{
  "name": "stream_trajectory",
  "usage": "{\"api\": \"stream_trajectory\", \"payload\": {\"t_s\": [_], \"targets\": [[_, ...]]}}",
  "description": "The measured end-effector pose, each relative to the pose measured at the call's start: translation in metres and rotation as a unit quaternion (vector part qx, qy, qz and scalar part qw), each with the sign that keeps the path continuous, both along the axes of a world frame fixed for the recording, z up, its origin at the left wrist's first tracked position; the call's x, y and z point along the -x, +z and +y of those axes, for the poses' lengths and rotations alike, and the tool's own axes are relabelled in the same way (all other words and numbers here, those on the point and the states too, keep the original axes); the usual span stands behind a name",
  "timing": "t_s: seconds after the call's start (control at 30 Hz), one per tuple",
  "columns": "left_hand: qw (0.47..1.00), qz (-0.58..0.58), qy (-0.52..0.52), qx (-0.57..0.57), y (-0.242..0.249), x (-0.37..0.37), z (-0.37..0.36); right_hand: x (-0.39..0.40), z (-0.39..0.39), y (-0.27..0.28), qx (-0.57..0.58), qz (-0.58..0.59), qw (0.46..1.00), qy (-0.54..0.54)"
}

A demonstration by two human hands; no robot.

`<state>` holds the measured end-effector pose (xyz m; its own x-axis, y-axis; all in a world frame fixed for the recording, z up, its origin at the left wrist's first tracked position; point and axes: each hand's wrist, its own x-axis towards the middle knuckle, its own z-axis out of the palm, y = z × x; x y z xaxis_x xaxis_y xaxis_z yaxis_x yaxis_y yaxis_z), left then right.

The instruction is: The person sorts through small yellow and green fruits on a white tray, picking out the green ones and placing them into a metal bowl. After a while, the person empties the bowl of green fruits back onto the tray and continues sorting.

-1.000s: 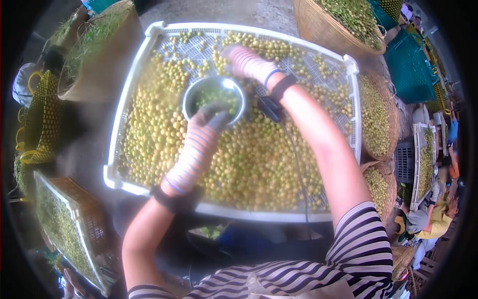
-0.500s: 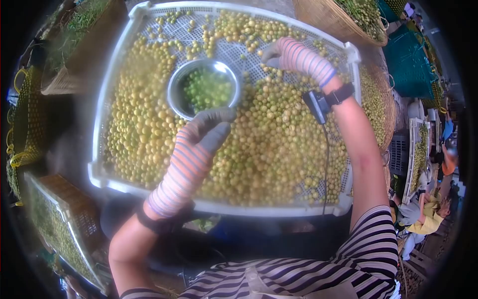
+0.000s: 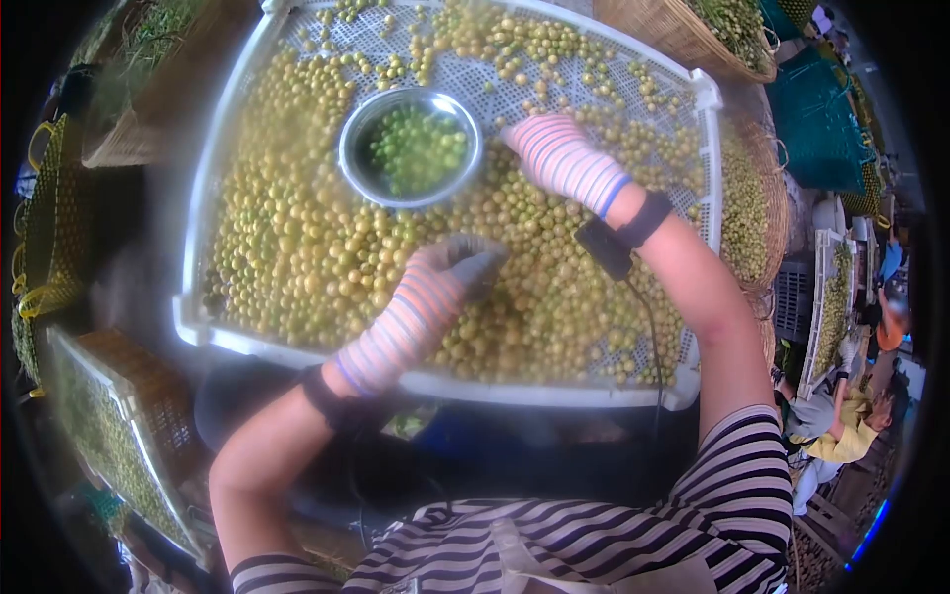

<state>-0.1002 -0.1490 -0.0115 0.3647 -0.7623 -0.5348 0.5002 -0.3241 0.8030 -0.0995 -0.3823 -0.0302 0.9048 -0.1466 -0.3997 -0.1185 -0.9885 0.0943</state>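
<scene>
Small round yellow-green fruits (image 3: pixel 297 247) lie thickly over a white perforated tray (image 3: pixel 247 344). A shiny metal bowl (image 3: pixel 348 163) sits among them, with greener fruits (image 3: pixel 421 148) inside. Both my hands wear striped gloves with grey fingers. My left hand (image 3: pixel 435 297) is over the fruits below and right of the bowl, thumb and fingers drawn together in a pinch; whatever they hold is hidden. My right hand (image 3: pixel 564 158) reaches down just right of the bowl, knuckles up, its fingers mostly hidden beneath it.
Wicker baskets (image 3: pixel 683 45) of produce stand behind and right of the tray. A green woven bag (image 3: pixel 811 119) is at the far right. Another fruit-filled tray (image 3: pixel 109 436) is at lower left. A person in yellow (image 3: pixel 841 445) is at the right. A cable (image 3: pixel 653 337) hangs from my right wrist.
My left hand has moved right, away from the bowl's near rim, over the fruits. My right hand has come down and left, closer to the bowl. The view has shifted slightly.
</scene>
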Motion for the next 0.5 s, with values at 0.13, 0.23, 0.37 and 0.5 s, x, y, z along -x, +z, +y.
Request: {"api": "stream_trajectory", "payload": {"t_s": [0.13, 0.23, 0.37, 0.5], "targets": [[0.991, 0.130, 0.032, 0.024, -0.015, 0.000, 0.004, 0.016, -0.011, 0.014, -0.129, -0.085, 0.981, -0.119], [0.968, 0.232, 0.097, 0.028, -0.016, -0.002, 0.002, 0.032, 0.001, 0.032, -0.307, -0.055, 0.946, -0.092], [0.932, 0.330, 0.146, 0.037, -0.025, 0.000, -0.004, 0.045, 0.021, 0.029, -0.411, -0.088, 0.906, -0.042], [0.934, 0.327, 0.139, 0.034, -0.024, -0.001, -0.005, 0.020, 0.019, 0.020, -0.150, -0.070, 0.982, -0.088]]}}
